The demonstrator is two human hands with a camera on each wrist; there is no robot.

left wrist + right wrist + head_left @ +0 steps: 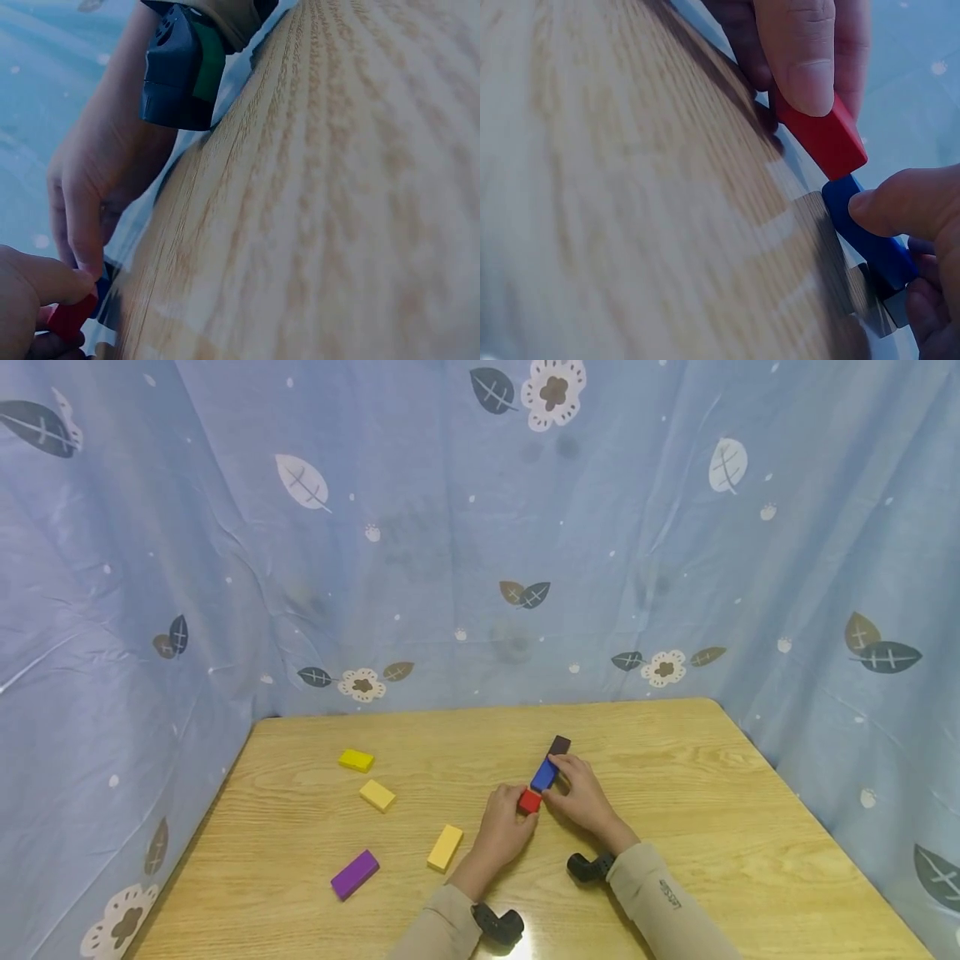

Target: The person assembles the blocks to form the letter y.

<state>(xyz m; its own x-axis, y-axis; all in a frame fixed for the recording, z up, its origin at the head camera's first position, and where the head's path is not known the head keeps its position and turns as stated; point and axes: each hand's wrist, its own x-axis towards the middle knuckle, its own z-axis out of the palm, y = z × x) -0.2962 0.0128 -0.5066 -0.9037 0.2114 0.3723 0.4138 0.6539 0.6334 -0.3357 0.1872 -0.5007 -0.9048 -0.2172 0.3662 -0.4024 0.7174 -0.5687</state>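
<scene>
My left hand (501, 828) pinches a red block (529, 801) between thumb and fingers. My right hand (587, 795) holds a blue block (543, 775), its thumb lying on the near part of it in the right wrist view. The red block (831, 146) has one end at or very close to the end of the blue block (866, 240); I cannot tell whether they touch. Beyond the blue block a black block (559, 745) continues the same slanting line. In the left wrist view the fingers partly cover the red block (71, 319).
To the left on the wooden table (645, 735) lie a bright yellow block (356, 761), two pale yellow blocks, one farther back (377, 795) and one nearer block (446, 848), and a purple block (355, 874). A blue patterned curtain (420, 568) surrounds the table's back and sides.
</scene>
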